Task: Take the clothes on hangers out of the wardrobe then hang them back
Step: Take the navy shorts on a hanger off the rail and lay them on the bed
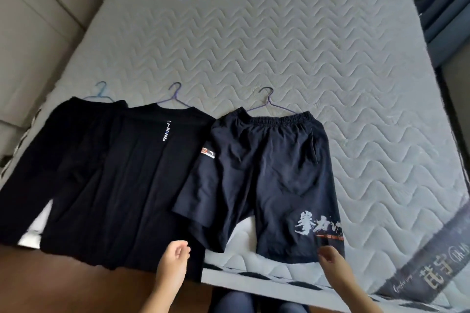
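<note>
Three dark garments on hangers lie side by side on the white quilted mattress [279,33]. At the left lies a black garment [33,160] on a blue hanger [101,94]. In the middle is a black T-shirt [122,185] with white lettering, on a purple hanger [175,95]. At the right are navy shorts [269,173] with a white print, on a dark blue hanger [267,99]. My left hand [174,264] hovers over the T-shirt's hem, fingers loosely curled and holding nothing. My right hand [333,262] is at the hem of the shorts' right leg, fingers relaxed.
The mattress's near edge [254,277] runs in front of my legs [236,302], with brown floor [63,287] at the lower left. A pale panelled wall [30,33] borders the bed's left side. Dark blue curtains [442,2] hang at the far right.
</note>
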The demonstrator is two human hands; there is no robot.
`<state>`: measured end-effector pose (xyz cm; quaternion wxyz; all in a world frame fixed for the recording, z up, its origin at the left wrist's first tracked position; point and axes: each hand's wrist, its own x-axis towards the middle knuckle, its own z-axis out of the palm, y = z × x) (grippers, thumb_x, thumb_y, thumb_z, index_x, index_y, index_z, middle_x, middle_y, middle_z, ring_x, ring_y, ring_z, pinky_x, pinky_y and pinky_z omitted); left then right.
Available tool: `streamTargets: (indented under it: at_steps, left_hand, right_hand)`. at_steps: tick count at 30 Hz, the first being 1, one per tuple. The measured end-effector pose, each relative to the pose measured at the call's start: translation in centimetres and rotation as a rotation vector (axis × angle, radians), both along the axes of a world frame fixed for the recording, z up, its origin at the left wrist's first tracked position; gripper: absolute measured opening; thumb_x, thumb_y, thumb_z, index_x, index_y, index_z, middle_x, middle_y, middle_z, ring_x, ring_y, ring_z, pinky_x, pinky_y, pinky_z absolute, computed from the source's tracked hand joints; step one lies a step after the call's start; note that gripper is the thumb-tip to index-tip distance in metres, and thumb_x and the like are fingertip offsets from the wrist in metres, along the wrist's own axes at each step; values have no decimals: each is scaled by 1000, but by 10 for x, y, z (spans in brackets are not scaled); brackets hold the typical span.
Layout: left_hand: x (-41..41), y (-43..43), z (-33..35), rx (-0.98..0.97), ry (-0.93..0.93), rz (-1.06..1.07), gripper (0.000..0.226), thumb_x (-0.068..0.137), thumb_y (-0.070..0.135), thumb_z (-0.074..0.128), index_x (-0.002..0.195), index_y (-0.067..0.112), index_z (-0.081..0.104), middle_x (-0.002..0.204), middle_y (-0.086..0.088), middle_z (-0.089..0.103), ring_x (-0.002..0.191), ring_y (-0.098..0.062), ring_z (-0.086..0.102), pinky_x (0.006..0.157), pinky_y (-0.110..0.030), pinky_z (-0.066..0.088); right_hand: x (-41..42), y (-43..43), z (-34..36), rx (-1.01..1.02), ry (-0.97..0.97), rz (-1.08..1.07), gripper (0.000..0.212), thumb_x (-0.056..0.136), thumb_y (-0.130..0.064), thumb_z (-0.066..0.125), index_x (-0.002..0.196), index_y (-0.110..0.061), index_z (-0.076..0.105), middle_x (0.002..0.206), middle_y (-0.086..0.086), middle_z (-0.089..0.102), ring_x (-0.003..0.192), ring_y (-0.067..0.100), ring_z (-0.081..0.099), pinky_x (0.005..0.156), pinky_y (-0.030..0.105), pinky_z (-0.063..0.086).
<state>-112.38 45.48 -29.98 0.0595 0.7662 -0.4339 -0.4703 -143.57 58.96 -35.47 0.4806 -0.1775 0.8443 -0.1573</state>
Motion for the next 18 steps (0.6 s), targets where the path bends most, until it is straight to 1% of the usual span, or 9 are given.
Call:
streamTargets:
  at_steps: [3, 5, 11, 13, 14, 15, 16, 17, 18]
  left_hand:
    - [29, 42, 2, 31, -134, -163, 11, 90, 10, 50, 90, 19, 56, 98, -8, 65, 96, -26, 61, 78, -30, 42]
    - [46, 71, 2, 62, -178, -154, 10, 90, 11, 50, 89, 18, 57, 94, -6, 64, 94, -27, 61, 74, -29, 40]
    - [94, 135, -11, 88, -128, 190, 21, 87, 2, 49, 75, 18, 55, 92, -20, 68, 88, -36, 63, 77, -36, 45]
    - [111, 151, -20, 136, -128, 202, 19, 87, 4, 49, 76, 18, 57, 91, -20, 68, 87, -34, 63, 79, -37, 47]
    - [119, 158, -22, 158, -127, 178, 15, 87, 6, 48, 75, 8, 56, 90, -18, 67, 87, -31, 63, 81, -38, 47]
    - [126, 164, -23, 179, -129, 158, 16, 87, 7, 46, 73, 14, 47, 90, -16, 67, 87, -29, 62, 82, -37, 47]
    - [134, 170, -24, 197, -127, 142, 15, 88, 9, 45, 80, 6, 57, 93, -15, 67, 89, -28, 62, 83, -35, 47]
    - [143, 175, -24, 210, -121, 139, 17, 88, 11, 44, 86, 15, 61, 96, -13, 67, 93, -28, 62, 83, -33, 46]
    - [152, 181, -24, 214, -109, 142, 17, 89, 13, 44, 89, 14, 61, 98, -12, 66, 96, -28, 62, 83, -31, 46]
  right_hand:
    - [-6, 30, -18, 103, -22, 166, 30, 81, -8, 51, 56, -23, 47, 66, 9, 52, 67, 21, 47, 65, 34, 41]
    - [-13, 51, -35, 158, -18, 272, 37, 77, -6, 49, 44, -22, 39, 57, 7, 44, 64, 20, 44, 62, 35, 40]
    - [-4, 66, -19, 224, -37, 283, 22, 82, -4, 47, 62, -8, 54, 62, 11, 57, 64, 29, 54, 68, 37, 45]
    - [3, 59, -15, 214, -31, 291, 23, 84, -1, 46, 62, -5, 53, 59, 13, 54, 61, 28, 50, 63, 35, 40]
    - [8, 54, -13, 192, -25, 297, 27, 84, 1, 45, 58, -5, 51, 57, 12, 52, 62, 28, 50, 61, 34, 39]
    - [14, 49, -9, 168, -14, 307, 30, 85, 3, 44, 56, -6, 49, 56, 12, 51, 63, 29, 50, 60, 33, 39]
    - [23, 42, -2, 152, -6, 319, 30, 85, 5, 44, 57, -6, 49, 56, 11, 50, 63, 28, 50, 58, 30, 39]
    - [34, 37, 6, 139, -8, 339, 28, 86, 5, 43, 61, -4, 50, 58, 11, 51, 61, 27, 49, 53, 27, 39]
    - [45, 33, 13, 137, -4, 376, 25, 87, 4, 42, 65, -3, 51, 59, 11, 51, 58, 25, 47, 46, 23, 38]
